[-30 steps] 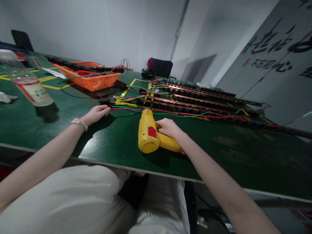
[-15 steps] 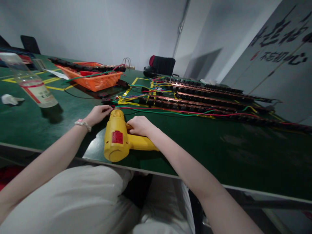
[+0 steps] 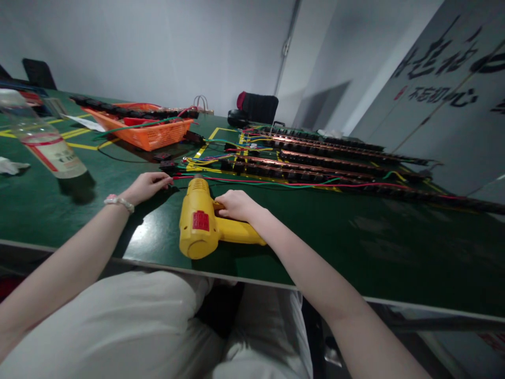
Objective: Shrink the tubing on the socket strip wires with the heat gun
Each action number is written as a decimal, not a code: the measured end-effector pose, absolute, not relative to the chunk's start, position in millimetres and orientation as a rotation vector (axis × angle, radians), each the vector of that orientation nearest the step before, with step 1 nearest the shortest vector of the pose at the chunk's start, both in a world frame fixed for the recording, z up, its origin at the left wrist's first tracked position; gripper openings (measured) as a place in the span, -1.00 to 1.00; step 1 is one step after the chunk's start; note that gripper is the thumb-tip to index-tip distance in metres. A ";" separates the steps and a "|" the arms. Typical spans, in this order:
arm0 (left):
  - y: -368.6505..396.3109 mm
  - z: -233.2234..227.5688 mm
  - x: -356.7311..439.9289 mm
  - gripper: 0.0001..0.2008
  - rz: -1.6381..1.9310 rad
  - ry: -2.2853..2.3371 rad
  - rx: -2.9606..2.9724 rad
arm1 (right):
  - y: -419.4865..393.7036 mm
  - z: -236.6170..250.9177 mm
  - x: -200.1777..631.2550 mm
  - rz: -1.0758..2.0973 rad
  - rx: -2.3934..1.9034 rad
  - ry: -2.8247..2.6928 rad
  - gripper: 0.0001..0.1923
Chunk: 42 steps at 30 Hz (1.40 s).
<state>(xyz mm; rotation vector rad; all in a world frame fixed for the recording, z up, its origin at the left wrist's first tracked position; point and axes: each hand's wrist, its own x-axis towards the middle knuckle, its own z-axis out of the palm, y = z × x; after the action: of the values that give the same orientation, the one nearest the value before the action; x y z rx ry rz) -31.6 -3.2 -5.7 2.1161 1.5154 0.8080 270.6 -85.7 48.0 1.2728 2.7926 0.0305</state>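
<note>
A yellow heat gun [image 3: 199,221] with a red label lies on the green table [image 3: 355,237], nozzle pointing away from me toward the wires. My right hand [image 3: 236,204] grips its handle near the trigger. My left hand [image 3: 147,185] rests on the table to the left of the nozzle, fingertips pinching the end of a red wire [image 3: 252,181] that runs off to the right. A pale bracelet is on my left wrist. Long dark strips with copper parts and coloured wires [image 3: 315,166] lie beyond the heat gun.
An orange basket [image 3: 152,131] holding dark strips sits at the back left. A clear plastic bottle [image 3: 47,142] stands at the left, a crumpled white scrap [image 3: 10,167] beside it. A black and red object [image 3: 254,108] sits at the far edge. Yellow tape lines mark the table.
My right hand has slid the heat gun leftward, toward my left hand, with its nozzle close to the wire end. My left hand stays on the red wire.
</note>
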 end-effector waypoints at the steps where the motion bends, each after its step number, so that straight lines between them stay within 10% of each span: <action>1: -3.6 -5.1 -30.9 -0.48 0.813 1.516 2.108 | -86.8 48.1 276.4 0.032 1.288 2.785 -0.75; 22: -5.5 -0.9 -25.4 -0.49 0.927 1.449 1.996 | -104.9 50.1 353.8 0.027 1.612 2.581 -0.75; 42: -3.6 -0.7 -24.0 -0.45 0.947 1.437 1.977 | -93.1 46.7 243.1 0.062 1.263 2.786 -0.73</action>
<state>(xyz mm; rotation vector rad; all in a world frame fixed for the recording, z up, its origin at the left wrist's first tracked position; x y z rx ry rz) -24.0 -3.6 -0.7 1.9772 1.4367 0.9472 243.1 -93.1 46.7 1.2626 2.7864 0.0617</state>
